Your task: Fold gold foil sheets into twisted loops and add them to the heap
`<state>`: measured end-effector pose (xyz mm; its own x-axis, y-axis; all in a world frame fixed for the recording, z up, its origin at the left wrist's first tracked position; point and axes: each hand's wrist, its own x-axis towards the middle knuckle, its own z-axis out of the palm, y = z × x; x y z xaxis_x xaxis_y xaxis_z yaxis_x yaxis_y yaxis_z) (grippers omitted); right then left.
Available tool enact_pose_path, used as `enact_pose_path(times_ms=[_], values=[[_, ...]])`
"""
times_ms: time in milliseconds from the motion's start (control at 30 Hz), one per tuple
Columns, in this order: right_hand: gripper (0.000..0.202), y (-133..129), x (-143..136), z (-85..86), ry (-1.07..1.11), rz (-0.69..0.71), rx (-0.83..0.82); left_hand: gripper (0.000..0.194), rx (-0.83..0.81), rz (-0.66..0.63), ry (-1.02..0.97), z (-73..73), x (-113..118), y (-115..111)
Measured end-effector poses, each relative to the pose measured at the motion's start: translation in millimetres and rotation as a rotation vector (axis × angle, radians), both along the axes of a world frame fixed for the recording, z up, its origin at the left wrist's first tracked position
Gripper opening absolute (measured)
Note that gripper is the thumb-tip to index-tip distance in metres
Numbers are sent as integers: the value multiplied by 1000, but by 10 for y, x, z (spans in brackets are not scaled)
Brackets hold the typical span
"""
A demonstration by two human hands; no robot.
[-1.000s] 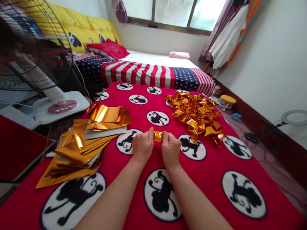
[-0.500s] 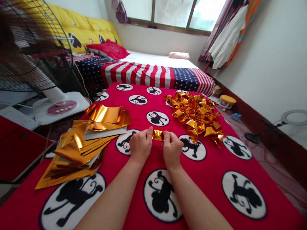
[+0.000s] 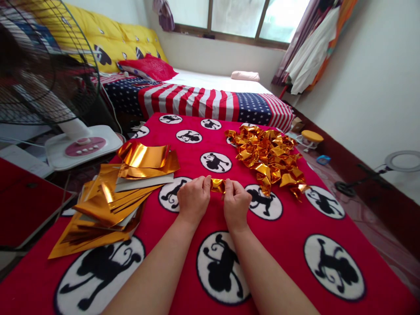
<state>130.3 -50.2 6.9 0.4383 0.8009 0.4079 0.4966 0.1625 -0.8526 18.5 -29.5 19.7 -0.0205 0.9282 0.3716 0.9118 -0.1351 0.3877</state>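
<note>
Between my hands is a small folded piece of shiny gold foil paper [image 3: 218, 185]. My left hand [image 3: 194, 197] pinches its left end, and my right hand [image 3: 236, 203] pinches its right end. Both hands are over the middle of the red cloth [image 3: 262, 258] with black monkey figures in white circles. Loose sheets of gold paper [image 3: 113, 205] lie in an uneven stack to the left. A heap of folded gold pieces [image 3: 271, 153] sits beyond my right hand, toward the far right.
A fan on a white base [image 3: 85, 146] stands at the left. Behind the table is a bed with a striped and starred cover [image 3: 197, 100]. A yellow stool [image 3: 311, 136] and a ring-light stand [image 3: 403, 161] are at the right.
My left hand has shifted very slightly to the right, with the gold piece still between both hands. The piles look unchanged.
</note>
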Motion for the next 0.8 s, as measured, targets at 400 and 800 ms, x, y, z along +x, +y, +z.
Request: enact_pose_path(times_ms=[400, 800], values=[[31, 9, -18, -28, 18, 10, -9, 44, 0, -12, -35, -43, 7, 19], [33, 0, -21, -36, -17, -5, 8, 45, 7, -26, -70, -61, 25, 34]])
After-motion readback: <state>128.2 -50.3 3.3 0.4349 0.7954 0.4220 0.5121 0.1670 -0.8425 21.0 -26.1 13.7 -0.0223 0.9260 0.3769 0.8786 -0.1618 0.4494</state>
